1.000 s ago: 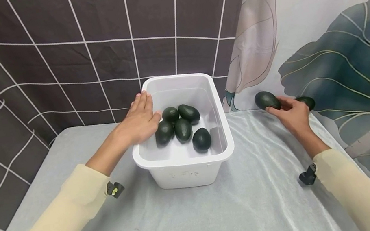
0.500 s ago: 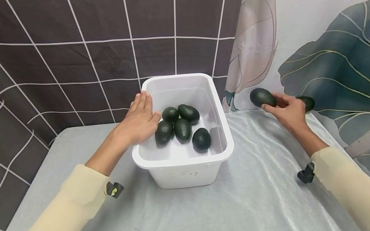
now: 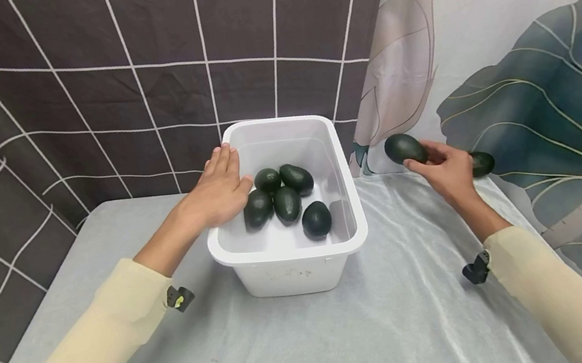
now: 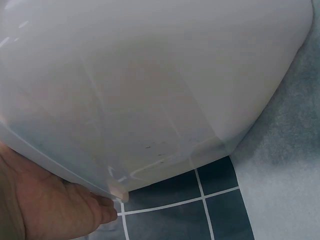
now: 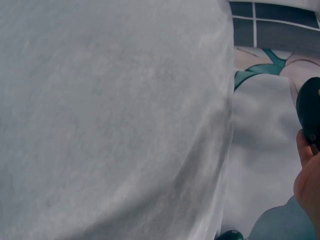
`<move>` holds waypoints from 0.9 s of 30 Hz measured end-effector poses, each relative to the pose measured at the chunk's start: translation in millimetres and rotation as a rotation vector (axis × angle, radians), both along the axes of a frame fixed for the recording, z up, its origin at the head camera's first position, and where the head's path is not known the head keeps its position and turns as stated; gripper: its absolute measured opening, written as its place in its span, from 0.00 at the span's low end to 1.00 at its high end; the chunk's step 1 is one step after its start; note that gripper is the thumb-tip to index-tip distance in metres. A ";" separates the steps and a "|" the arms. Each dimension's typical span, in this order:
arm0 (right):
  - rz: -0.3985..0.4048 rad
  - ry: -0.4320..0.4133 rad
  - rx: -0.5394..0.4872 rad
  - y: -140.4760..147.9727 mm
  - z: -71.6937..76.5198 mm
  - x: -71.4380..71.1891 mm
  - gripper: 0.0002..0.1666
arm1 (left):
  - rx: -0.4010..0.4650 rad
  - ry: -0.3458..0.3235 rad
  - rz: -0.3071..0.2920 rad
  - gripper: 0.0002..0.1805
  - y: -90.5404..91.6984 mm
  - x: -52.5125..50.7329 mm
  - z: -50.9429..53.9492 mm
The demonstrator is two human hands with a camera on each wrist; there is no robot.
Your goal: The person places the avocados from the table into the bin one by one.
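Note:
My right hand (image 3: 449, 170) pinches a dark green avocado (image 3: 404, 148) by its end, off to the right of the white plastic tub (image 3: 293, 258). In the right wrist view, part of the held avocado (image 5: 309, 111) shows at the right edge, with the fingers (image 5: 304, 147) below it. My left hand (image 3: 218, 191) rests on the tub's left rim with its fingers straight. From the left wrist the tub's outer wall (image 4: 150, 100) fills most of the view, the left hand (image 4: 65, 210) against it. Several avocados (image 3: 287, 203) lie on the tub's floor.
Another avocado (image 3: 482, 163) lies behind the right hand at the table's right edge. A pale blue cloth (image 3: 274, 353) covers the table. Dark curtain with white grid lines (image 3: 170, 92) stands close behind the tub, and a leaf-patterned curtain (image 3: 545, 98) hangs at the right.
My right hand has moved left and slightly up with the avocado, away from the other one at the table's right edge. The left hand and the tub have stayed put.

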State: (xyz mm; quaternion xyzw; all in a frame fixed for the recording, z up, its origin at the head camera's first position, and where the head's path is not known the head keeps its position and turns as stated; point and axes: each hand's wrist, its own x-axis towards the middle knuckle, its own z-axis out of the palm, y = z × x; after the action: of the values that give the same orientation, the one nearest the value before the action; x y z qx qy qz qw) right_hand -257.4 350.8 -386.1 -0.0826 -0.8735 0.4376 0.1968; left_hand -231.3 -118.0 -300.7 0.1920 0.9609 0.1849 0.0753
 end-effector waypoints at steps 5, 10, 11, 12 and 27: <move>0.006 0.017 0.007 -5.2 0.9 -2.0 0.39 | 0.004 -0.001 0.001 0.43 0.3 0.6 -0.9; 0.015 0.029 0.003 -9.3 3.7 -2.0 0.38 | 0.003 0.001 -0.001 0.43 0.9 1.3 -0.3; 0.019 0.034 0.000 -10.2 4.8 -1.7 0.37 | 0.002 0.001 0.000 0.43 0.9 0.7 -0.5; 0.025 0.038 -0.002 -11.0 5.8 -1.5 0.37 | 0.001 0.001 0.000 0.43 0.9 0.4 -0.6; 0.069 0.074 -0.005 -23.3 22.1 -3.8 0.35 | -0.010 0.004 -0.002 0.43 0.2 -1.8 -1.8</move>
State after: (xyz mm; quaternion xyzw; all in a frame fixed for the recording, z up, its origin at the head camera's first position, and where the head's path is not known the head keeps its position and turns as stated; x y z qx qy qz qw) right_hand -261.2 327.6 -364.0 -0.0366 -0.8668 0.4492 0.2134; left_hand -233.1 -117.8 -302.5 0.1928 0.9617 0.1799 0.0746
